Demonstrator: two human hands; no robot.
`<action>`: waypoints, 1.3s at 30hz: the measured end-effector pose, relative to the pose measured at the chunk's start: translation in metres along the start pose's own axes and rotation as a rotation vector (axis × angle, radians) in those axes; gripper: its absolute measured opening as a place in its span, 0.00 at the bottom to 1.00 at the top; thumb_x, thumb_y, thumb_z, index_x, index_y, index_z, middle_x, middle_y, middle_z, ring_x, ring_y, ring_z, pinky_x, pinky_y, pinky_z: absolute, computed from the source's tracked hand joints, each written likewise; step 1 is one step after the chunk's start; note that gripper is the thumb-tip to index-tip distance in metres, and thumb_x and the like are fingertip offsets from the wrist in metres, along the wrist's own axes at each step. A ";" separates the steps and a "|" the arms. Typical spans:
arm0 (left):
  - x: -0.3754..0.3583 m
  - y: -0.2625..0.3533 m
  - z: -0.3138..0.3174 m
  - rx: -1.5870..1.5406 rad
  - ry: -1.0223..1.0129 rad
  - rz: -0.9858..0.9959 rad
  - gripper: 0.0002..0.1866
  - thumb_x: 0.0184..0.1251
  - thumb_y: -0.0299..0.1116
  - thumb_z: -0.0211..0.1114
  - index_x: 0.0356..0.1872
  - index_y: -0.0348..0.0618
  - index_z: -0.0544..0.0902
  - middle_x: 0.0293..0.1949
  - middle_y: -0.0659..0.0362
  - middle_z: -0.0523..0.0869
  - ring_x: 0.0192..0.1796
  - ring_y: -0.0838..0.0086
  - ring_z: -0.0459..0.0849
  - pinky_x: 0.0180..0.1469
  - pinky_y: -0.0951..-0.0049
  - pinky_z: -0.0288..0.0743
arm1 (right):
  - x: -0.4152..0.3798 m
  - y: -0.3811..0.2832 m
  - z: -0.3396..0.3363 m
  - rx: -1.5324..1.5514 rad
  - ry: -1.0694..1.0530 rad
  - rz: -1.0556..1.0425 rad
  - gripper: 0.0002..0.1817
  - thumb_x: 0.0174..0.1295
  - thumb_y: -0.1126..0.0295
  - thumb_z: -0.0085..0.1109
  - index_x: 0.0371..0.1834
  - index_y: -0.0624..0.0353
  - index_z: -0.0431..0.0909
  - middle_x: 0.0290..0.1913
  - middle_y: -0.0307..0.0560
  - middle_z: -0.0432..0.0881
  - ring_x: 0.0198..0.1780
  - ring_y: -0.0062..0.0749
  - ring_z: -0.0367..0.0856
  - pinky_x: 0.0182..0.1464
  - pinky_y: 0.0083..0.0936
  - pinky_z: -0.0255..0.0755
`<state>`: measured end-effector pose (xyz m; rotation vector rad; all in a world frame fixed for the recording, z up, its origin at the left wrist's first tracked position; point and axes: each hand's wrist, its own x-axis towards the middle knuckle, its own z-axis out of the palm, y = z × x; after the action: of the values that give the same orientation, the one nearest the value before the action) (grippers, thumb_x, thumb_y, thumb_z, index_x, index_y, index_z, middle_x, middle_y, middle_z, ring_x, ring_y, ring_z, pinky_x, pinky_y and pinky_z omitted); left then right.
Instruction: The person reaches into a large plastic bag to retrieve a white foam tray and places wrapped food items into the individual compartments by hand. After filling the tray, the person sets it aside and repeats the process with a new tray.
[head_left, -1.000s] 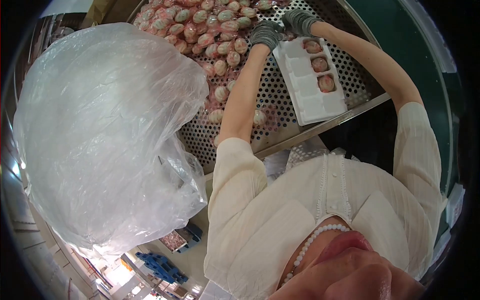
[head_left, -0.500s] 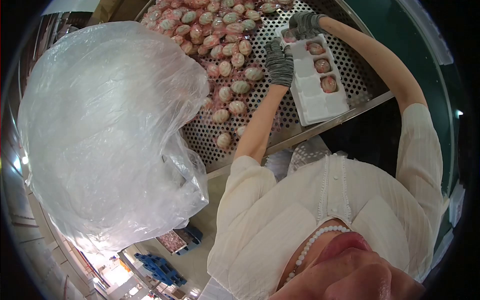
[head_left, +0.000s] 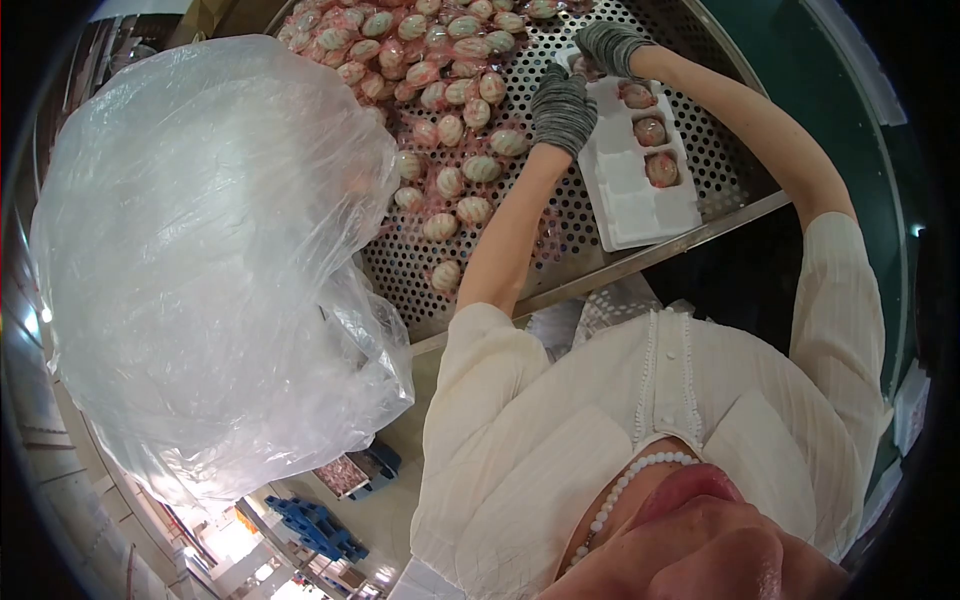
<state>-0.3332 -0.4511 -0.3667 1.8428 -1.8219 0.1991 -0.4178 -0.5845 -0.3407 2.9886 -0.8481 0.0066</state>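
Observation:
A white moulded tray (head_left: 622, 205) with two rows of cells lies on a perforated metal table. In its right row sit egg-shaped pieces in clear, red-printed wrappers, such as this wrapped egg (head_left: 662, 169). My right hand (head_left: 612, 48), in a grey striped knit glove, curls over the far end of the tray. Another wrapped egg (head_left: 584, 67) shows partly beneath its fingers. My left hand (head_left: 563, 112), gloved alike, is at the tray's far left edge with fingers bent inward. What it holds, if anything, is hidden.
Many wrapped eggs (head_left: 450, 130) are heaped and scattered left of the tray on the perforated table (head_left: 405, 290). A large clear plastic bag (head_left: 210, 270) bulges at the left. The table's metal rim (head_left: 640, 258) runs along the near side. Blue pallets (head_left: 315, 528) stand on the floor.
My left hand has turned and its straight fingers have bent in toward the tray's far end. My right hand has shifted slightly, uncovering part of the far wrapped egg.

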 end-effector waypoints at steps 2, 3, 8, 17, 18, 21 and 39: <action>0.006 0.000 -0.005 0.022 -0.167 -0.043 0.16 0.42 0.32 0.55 0.36 0.39 0.76 0.35 0.48 0.72 0.40 0.60 0.72 0.44 0.62 0.67 | 0.007 -0.005 -0.003 -0.045 -0.085 0.029 0.04 0.42 0.72 0.58 0.21 0.61 0.75 0.20 0.47 0.75 0.21 0.31 0.73 0.24 0.26 0.69; 0.009 -0.001 -0.008 0.022 -0.167 -0.043 0.16 0.42 0.32 0.55 0.36 0.39 0.76 0.35 0.48 0.72 0.40 0.60 0.72 0.44 0.62 0.67 | 0.010 -0.007 -0.008 -0.092 -0.165 0.061 0.06 0.41 0.71 0.59 0.20 0.61 0.75 0.19 0.47 0.75 0.21 0.31 0.73 0.24 0.25 0.69; 0.019 0.001 -0.013 -0.008 -0.307 -0.072 0.16 0.42 0.34 0.55 0.35 0.39 0.76 0.39 0.48 0.71 0.40 0.62 0.72 0.43 0.66 0.67 | 0.006 -0.018 -0.031 0.150 -0.475 0.212 0.14 0.52 0.74 0.42 0.09 0.58 0.59 0.13 0.43 0.51 0.15 0.26 0.46 0.20 0.24 0.52; 0.003 -0.019 0.004 -0.223 -0.049 -0.054 0.12 0.44 0.28 0.52 0.32 0.37 0.75 0.30 0.50 0.75 0.34 0.61 0.74 0.38 0.70 0.69 | -0.002 -0.014 -0.004 0.116 -0.037 0.057 0.08 0.49 0.68 0.53 0.21 0.62 0.72 0.18 0.44 0.73 0.19 0.27 0.68 0.24 0.24 0.67; -0.002 -0.038 0.017 -0.548 0.023 -0.109 0.12 0.46 0.26 0.51 0.33 0.37 0.75 0.31 0.50 0.75 0.33 0.62 0.74 0.37 0.71 0.69 | -0.019 -0.019 -0.024 0.165 -0.065 0.052 0.11 0.49 0.63 0.52 0.22 0.61 0.71 0.17 0.40 0.70 0.19 0.26 0.64 0.25 0.22 0.66; -0.032 -0.086 0.023 -0.274 0.146 -0.231 0.15 0.49 0.27 0.51 0.40 0.34 0.71 0.41 0.47 0.72 0.38 0.61 0.73 0.41 0.65 0.67 | 0.010 0.026 0.096 1.561 -0.311 0.422 0.13 0.49 0.60 0.52 0.25 0.61 0.71 0.19 0.39 0.70 0.21 0.25 0.64 0.26 0.21 0.66; -0.033 -0.114 -0.048 0.045 0.073 -0.547 0.17 0.48 0.33 0.52 0.40 0.34 0.72 0.38 0.45 0.75 0.40 0.57 0.73 0.44 0.65 0.65 | -0.066 -0.019 -0.007 0.417 0.417 -0.184 0.13 0.51 0.66 0.49 0.40 0.52 0.71 0.33 0.47 0.75 0.36 0.38 0.74 0.40 0.30 0.67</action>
<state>-0.2136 -0.4056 -0.3719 2.2524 -1.2123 0.1023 -0.4640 -0.5340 -0.3348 3.2276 -0.5771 0.8675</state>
